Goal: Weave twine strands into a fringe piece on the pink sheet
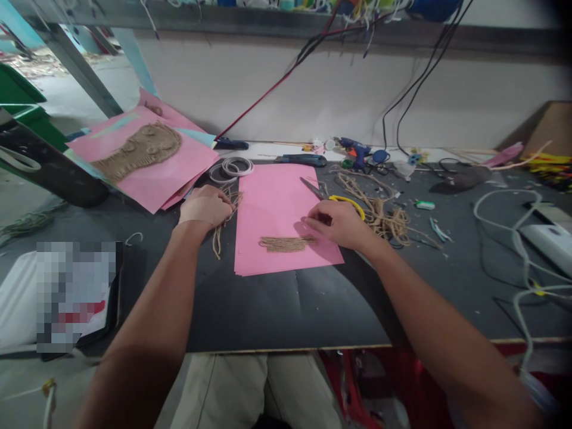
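A pink sheet of paper (277,199) lies on the dark tabletop in front of me. Short strands of jute twine (286,244) are laid side by side in a block near its lower edge. My left hand (203,207) is closed at the sheet's left side, its fingertips on a small bunch of loose jute strands (217,238). Above the sheet's right part is my right hand (339,223), its thumb and forefinger pinched together; anything between them is too small to make out. Yellow-handled scissors (313,188) lie partly behind it, blades over the paper.
Tangled jute twine (386,220) lies right of the sheet. Behind are white rings (230,170), a utility knife (301,159) and a blue glue gun (357,152). Pink sheets bearing a twine shape (152,146) are at left. Cables (480,208) run along the right.
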Motion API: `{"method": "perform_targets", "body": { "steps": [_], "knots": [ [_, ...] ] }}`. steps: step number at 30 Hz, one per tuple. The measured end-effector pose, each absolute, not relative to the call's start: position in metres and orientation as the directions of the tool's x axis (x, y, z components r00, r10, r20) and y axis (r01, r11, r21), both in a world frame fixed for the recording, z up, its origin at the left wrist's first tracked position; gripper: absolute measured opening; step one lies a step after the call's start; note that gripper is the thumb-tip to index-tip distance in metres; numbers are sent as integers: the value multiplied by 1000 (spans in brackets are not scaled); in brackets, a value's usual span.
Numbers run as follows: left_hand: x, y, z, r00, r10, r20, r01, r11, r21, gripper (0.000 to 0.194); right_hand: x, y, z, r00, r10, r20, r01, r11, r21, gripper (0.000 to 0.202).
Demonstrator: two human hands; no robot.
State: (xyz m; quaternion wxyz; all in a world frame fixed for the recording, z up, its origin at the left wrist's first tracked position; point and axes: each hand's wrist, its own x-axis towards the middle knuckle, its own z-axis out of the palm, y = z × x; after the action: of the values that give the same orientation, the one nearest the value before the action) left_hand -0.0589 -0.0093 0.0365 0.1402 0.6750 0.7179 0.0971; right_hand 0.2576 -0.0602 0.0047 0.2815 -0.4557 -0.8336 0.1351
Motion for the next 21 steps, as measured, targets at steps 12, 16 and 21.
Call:
{"method": "perform_targets", "body": {
  "steps": [12, 16, 21],
  "knots": [
    [-54, -14, 42, -98, 995, 3, 940, 92, 327, 18, 258, -60, 5, -421, 851, 314, 689, 525, -500, 12],
    [-54, -12, 41, -73, 992, 105, 943, 34, 330, 15, 258, -61, 6, -413, 861, 297, 695, 509, -508, 13],
    [-51, -14, 42, -77, 972, 220, 925, -13, 380, 18, 258, -60, 5, -411, 855, 317, 694, 519, -499, 13]
  ]
}}
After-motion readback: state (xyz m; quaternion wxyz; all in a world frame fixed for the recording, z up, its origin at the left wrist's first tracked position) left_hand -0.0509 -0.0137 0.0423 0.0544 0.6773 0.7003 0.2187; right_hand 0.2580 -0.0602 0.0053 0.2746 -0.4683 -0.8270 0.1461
